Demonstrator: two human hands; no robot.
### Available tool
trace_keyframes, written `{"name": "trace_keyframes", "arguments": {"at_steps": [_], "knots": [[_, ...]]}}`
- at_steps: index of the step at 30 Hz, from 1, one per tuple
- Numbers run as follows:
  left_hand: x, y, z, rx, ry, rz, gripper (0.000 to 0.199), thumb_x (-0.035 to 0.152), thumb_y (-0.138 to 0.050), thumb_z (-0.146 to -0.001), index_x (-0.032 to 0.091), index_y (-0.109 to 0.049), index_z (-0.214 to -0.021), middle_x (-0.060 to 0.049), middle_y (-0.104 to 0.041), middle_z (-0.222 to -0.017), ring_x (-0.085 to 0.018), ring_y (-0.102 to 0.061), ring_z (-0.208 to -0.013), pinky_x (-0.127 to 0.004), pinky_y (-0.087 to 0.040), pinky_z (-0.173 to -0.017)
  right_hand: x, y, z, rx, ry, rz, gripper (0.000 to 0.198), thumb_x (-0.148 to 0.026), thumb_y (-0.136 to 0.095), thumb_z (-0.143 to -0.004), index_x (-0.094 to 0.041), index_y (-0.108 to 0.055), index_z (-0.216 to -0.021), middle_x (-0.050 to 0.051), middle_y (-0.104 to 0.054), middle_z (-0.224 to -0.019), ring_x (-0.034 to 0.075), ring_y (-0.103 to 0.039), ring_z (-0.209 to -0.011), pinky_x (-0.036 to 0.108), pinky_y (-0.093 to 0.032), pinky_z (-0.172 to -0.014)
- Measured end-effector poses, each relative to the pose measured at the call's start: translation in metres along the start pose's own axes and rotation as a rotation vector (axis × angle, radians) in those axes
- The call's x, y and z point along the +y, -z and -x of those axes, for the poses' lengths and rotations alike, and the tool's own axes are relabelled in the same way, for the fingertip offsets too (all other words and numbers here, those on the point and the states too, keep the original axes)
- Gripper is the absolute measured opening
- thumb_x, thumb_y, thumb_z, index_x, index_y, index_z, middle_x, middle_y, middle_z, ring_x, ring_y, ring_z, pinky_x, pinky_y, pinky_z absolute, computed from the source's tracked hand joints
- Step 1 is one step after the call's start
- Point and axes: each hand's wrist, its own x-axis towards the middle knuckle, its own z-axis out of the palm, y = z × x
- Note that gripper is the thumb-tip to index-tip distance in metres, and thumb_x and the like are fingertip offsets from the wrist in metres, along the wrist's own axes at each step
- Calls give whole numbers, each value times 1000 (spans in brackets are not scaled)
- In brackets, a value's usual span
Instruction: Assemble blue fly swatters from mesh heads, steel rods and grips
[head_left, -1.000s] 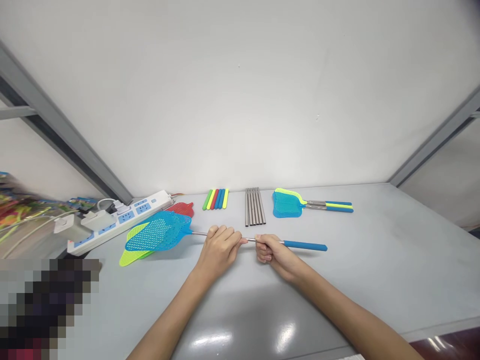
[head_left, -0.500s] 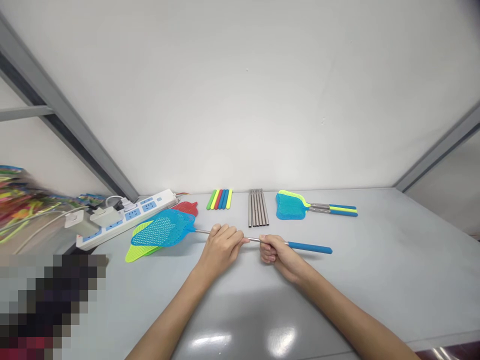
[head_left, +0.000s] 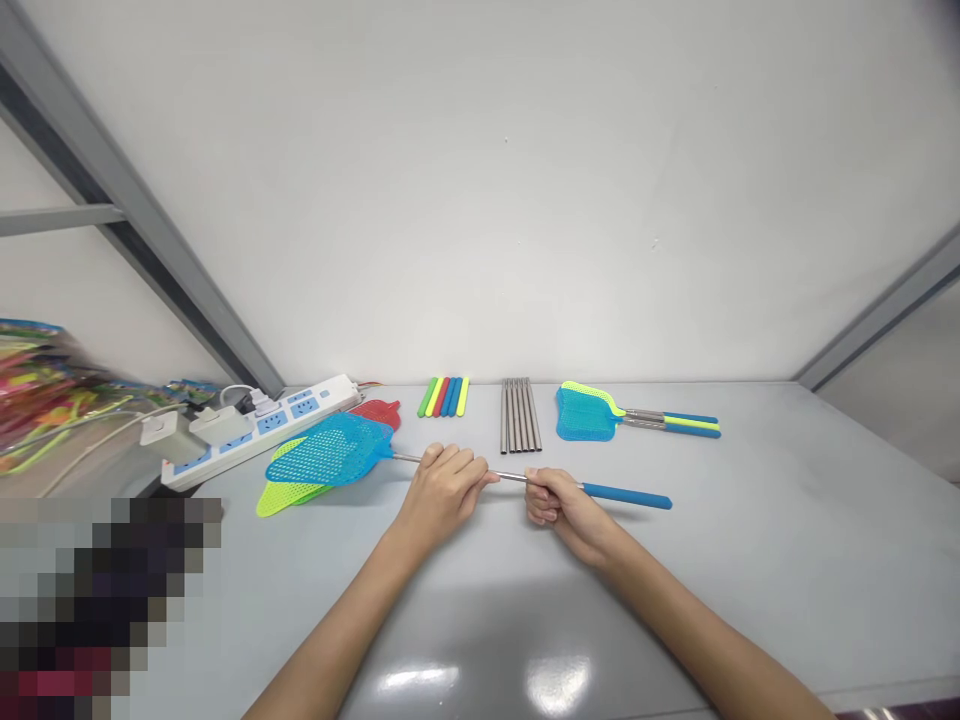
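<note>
A blue fly swatter (head_left: 330, 450) with a thin metal shaft and a blue handle lies across in front of me, gripped by both hands. My left hand (head_left: 448, 490) is closed around the shaft on the side toward the mesh head. My right hand (head_left: 559, 500) is closed around the metal just left of the blue handle (head_left: 630, 496). Under the blue head, yellow-green swatter heads (head_left: 274, 497) and a red one (head_left: 381, 411) show in part on the table.
Coloured handles (head_left: 442, 397) and several metal tubes (head_left: 520, 415) lie in rows near the wall. Swatters with handles (head_left: 589, 413) are stacked to the right. At left stand a power strip (head_left: 285, 425) with plugs and a bag of colourful pieces (head_left: 60, 400).
My right hand has shifted slightly right with the blue handle, and a little more shaft shows between my hands. The whole view has also shifted slightly.
</note>
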Motion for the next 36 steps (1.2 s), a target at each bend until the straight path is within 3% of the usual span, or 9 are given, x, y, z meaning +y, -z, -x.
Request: {"name": "trace_keyframes", "arguments": {"at_steps": [36], "knots": [[-14,5,2,-8,5,-5,23,26,-38,-82,18,-46,-62,1,-46,-56,-12,-39,-58,-29,-25,-64,-4,2,2,25,26,18,30,-30,-45,-73,-17,-31,-49,-7,-18,-46,6,-18,-42,24,-18,-45]]}}
